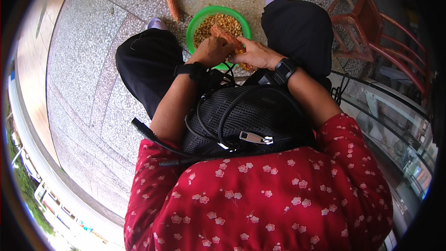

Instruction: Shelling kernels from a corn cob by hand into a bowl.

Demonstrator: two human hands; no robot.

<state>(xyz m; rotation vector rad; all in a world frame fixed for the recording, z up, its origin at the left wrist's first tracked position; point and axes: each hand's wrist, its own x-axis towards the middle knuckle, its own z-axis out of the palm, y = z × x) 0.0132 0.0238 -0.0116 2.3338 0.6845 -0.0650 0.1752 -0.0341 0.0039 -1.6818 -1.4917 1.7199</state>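
Observation:
Both my hands hold one partly shelled corn cob above a green plastic basin. My left hand grips it from the left, with thumb and fingers on its bare reddish part. From the right, my right hand closes around its lower end, where yellow kernels remain. Loose corn kernels lie in the basin. Another cob, bare and reddish, rests on the floor beyond the basin to the left. The palms are hidden.
A black mesh bag with cables lies on my lap. My knees flank the basin. A reddish-brown wooden chair stands to the right, near a glass display case. The speckled stone floor extends to the left.

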